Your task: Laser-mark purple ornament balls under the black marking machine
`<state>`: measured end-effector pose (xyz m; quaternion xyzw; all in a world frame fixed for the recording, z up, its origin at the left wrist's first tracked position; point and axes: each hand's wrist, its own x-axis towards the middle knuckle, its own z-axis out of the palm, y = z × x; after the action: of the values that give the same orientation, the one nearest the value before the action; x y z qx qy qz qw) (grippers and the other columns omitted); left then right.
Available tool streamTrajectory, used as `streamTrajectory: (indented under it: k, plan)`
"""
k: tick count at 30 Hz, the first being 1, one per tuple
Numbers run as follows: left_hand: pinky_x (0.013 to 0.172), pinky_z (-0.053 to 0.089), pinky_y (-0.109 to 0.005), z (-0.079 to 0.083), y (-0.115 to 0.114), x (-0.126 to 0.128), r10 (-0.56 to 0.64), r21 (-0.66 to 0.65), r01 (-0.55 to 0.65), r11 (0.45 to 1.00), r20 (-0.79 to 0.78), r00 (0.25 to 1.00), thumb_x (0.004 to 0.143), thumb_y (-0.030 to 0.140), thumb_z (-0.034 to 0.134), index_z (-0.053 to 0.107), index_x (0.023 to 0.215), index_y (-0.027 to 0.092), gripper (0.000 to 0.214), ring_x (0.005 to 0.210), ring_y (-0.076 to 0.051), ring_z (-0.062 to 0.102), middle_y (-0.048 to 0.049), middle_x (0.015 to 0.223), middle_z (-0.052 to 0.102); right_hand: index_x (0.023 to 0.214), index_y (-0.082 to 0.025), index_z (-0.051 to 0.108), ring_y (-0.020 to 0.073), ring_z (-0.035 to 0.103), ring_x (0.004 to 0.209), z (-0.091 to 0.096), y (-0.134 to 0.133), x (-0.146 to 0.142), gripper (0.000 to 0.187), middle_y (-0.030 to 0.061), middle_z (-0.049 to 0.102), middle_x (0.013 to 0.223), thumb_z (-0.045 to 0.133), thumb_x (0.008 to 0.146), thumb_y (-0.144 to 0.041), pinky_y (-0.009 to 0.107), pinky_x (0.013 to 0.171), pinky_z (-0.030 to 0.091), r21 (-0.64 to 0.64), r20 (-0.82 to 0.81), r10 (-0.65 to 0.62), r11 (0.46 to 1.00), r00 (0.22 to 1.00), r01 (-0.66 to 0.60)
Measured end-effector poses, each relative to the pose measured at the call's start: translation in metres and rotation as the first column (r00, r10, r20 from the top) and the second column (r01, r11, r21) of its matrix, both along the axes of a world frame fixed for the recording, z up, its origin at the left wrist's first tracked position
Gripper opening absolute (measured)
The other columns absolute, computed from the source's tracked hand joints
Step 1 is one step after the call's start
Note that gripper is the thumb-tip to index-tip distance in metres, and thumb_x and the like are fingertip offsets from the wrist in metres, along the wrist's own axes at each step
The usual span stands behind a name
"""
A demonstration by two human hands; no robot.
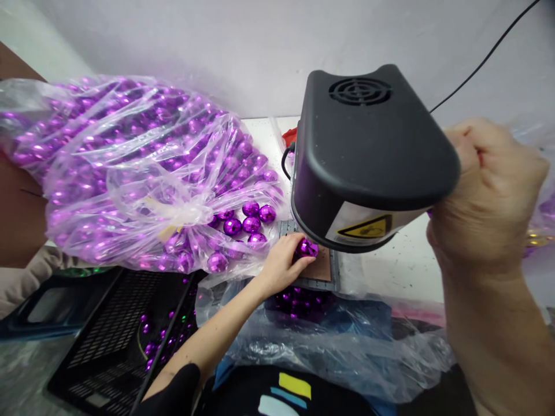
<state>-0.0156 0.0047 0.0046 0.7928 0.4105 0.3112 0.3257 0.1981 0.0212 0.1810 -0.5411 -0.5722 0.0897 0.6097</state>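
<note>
Between the thumb and fingers of my left hand [284, 263] is a shiny purple faceted ball [308, 248]. This hand is low over a small grey-edged plate with a brown surface [319, 270], just below a black machine housing [368, 150]. The housing has a round vent on top and a yellow warning label [365, 227] on its front. My right hand [489, 190] is closed in a fist at the housing's right side; whatever it grips is hidden. Several loose purple balls [251, 224] lie left of the plate.
A large clear plastic bag [173, 173] full of purple balls fills the left side. Below it stands a black slatted crate [93, 346] with purple pieces beside it. Clear plastic sheeting [347, 341] hangs over my lap, with more purple balls in it. A black cable [485, 58] runs up right.
</note>
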Motion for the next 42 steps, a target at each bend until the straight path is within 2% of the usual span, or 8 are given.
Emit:
streamTrajectory:
  k: [4, 18, 23, 26, 30, 33, 36, 42]
  plan:
    - [0.104, 0.045, -0.046, 0.001, 0.0, 0.005, 0.017, 0.073, -0.013, 0.997, -0.056, 0.998, 0.092, 0.04, 0.065, 0.06, 0.124, 0.017, 0.04, 0.115, -0.029, 0.059, -0.0131, 0.122, 0.066, 0.074, -0.009, 0.056, -0.0047, 0.035, 0.062, -0.001, -0.002, -0.001, 0.051, -0.0021, 0.039, 0.063, 0.056, 0.086, -0.059, 0.011, 0.054, 0.024, 0.005, -0.008, 0.014, 1.0, 1.0, -0.013]
    - [0.118, 0.03, -0.057, -0.018, -0.003, 0.013, 0.07, -0.241, -0.016, 0.97, 0.216, 0.974, 0.085, 0.043, 0.071, 0.066, 0.12, 0.022, 0.041, 0.137, -0.034, 0.046, -0.0122, 0.133, 0.062, 0.075, -0.009, 0.059, -0.0027, 0.041, 0.063, 0.0, 0.0, 0.005, 0.036, -0.0009, 0.046, 0.065, 0.068, 0.084, -0.042, 0.01, 0.056, 0.033, 0.0, 0.008, 0.075, 0.997, 0.997, -0.075]
    - [0.119, 0.028, -0.058, -0.014, -0.005, 0.012, 0.083, -0.259, -0.026, 0.965, 0.214, 0.973, 0.087, 0.048, 0.068, 0.062, 0.126, 0.022, 0.047, 0.136, -0.034, 0.047, -0.0131, 0.136, 0.06, 0.081, -0.011, 0.062, -0.0035, 0.036, 0.059, -0.002, -0.019, 0.005, 0.032, -0.0019, 0.044, 0.063, 0.058, 0.091, -0.041, 0.012, 0.053, 0.027, 0.035, 0.219, -0.044, 0.999, 0.975, 0.037]
    - [0.121, 0.026, -0.058, -0.016, -0.006, 0.013, 0.101, -0.239, -0.043, 0.97, 0.236, 0.967, 0.085, 0.049, 0.07, 0.059, 0.13, 0.025, 0.052, 0.134, -0.033, 0.049, -0.0114, 0.137, 0.06, 0.084, -0.015, 0.065, -0.0012, 0.045, 0.063, -0.014, -0.042, 0.002, 0.018, -0.0006, 0.056, 0.072, 0.061, 0.089, -0.032, 0.016, 0.06, 0.035, 0.161, 0.352, -0.186, 0.978, 0.917, 0.136]
    - [0.123, 0.021, -0.059, -0.019, -0.006, 0.013, 0.095, -0.209, -0.046, 0.977, 0.233, 0.968, 0.085, 0.048, 0.07, 0.058, 0.13, 0.023, 0.053, 0.136, -0.033, 0.048, -0.0121, 0.133, 0.063, 0.078, -0.018, 0.065, 0.0038, 0.045, 0.054, -0.035, -0.071, -0.001, 0.026, 0.0008, 0.058, 0.063, 0.059, 0.087, -0.042, 0.024, 0.05, 0.027, 0.137, 0.405, -0.247, 0.968, 0.88, 0.208]
    - [0.125, 0.011, -0.061, -0.019, -0.006, 0.013, 0.069, -0.172, -0.032, 0.985, 0.212, 0.975, 0.087, 0.048, 0.068, 0.058, 0.13, 0.021, 0.052, 0.139, -0.034, 0.045, -0.0144, 0.131, 0.063, 0.084, -0.02, 0.064, 0.0063, 0.05, 0.055, -0.047, -0.082, 0.002, 0.015, 0.0001, 0.059, 0.064, 0.062, 0.085, -0.035, 0.023, 0.044, 0.025, 0.127, 0.458, -0.18, 0.983, 0.871, 0.136]
    - [0.126, 0.006, -0.061, -0.018, -0.005, 0.012, 0.053, -0.176, -0.017, 0.984, 0.201, 0.978, 0.087, 0.048, 0.068, 0.06, 0.13, 0.021, 0.051, 0.14, -0.034, 0.045, -0.0149, 0.131, 0.063, 0.081, -0.019, 0.061, 0.0095, 0.055, 0.064, -0.058, -0.087, 0.009, 0.01, 0.0019, 0.058, 0.071, 0.066, 0.08, -0.028, 0.023, 0.05, 0.038, 0.092, 0.508, -0.042, 0.996, 0.861, -0.006]
    - [0.126, 0.009, -0.06, -0.016, -0.006, 0.012, 0.048, -0.218, -0.001, 0.976, 0.21, 0.976, 0.087, 0.047, 0.067, 0.062, 0.128, 0.024, 0.048, 0.142, -0.033, 0.043, -0.0134, 0.133, 0.064, 0.084, -0.021, 0.062, 0.0099, 0.056, 0.075, -0.088, -0.097, 0.015, 0.01, 0.0024, 0.055, 0.076, 0.062, 0.084, -0.031, 0.023, 0.059, 0.043, 0.099, 0.595, -0.113, 0.993, 0.795, 0.067]
